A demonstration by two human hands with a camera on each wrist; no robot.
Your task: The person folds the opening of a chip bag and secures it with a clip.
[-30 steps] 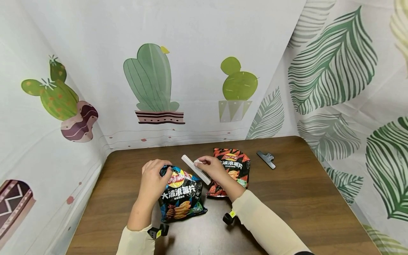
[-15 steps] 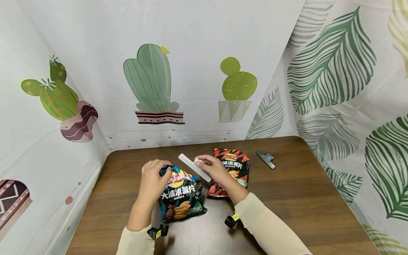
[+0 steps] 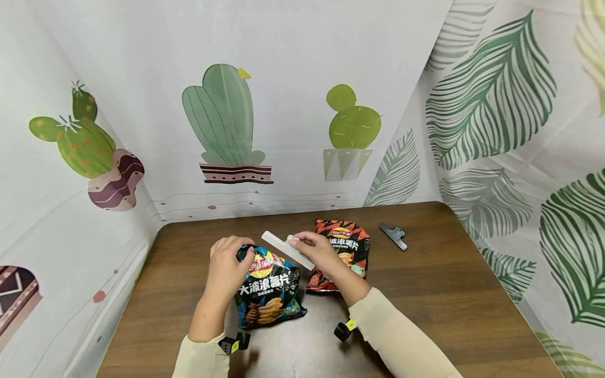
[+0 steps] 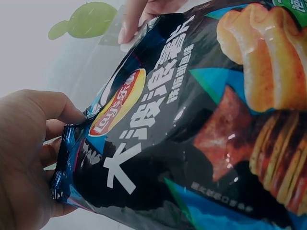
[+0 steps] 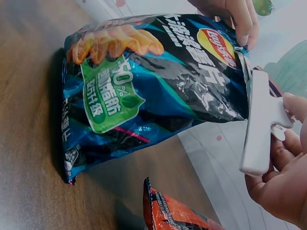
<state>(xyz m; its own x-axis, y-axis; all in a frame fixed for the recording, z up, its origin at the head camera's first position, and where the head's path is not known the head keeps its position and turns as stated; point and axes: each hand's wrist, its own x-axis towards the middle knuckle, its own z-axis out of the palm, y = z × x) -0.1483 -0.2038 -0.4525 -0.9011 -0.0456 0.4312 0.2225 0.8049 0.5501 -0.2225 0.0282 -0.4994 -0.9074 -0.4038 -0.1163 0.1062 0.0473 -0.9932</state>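
Observation:
My left hand (image 3: 229,265) grips the top left corner of a black and blue potato chip bag (image 3: 270,291), which leans up from the table. In the left wrist view its thumb and fingers (image 4: 62,106) pinch the crimped top edge. By its handle, a white bag clip (image 5: 259,127) is pinched between thumb and fingers of my right hand (image 3: 323,257). The clip's long bar lies close along the bag's top edge; whether the two touch, I cannot tell. In the right wrist view, the left fingers show at the bag's far corner.
Behind the right hand a red and black chip bag (image 3: 354,244) lies on the brown wooden table (image 3: 444,294). A dark grey bag clip (image 3: 396,237) rests farther right, near the back edge. Cloth printed with cacti and leaves (image 3: 293,131) hangs behind the table.
The white clip has turned to a flatter slant, and its far end has shifted left towards the bag's top. My left hand and the black and blue bag have stayed put.

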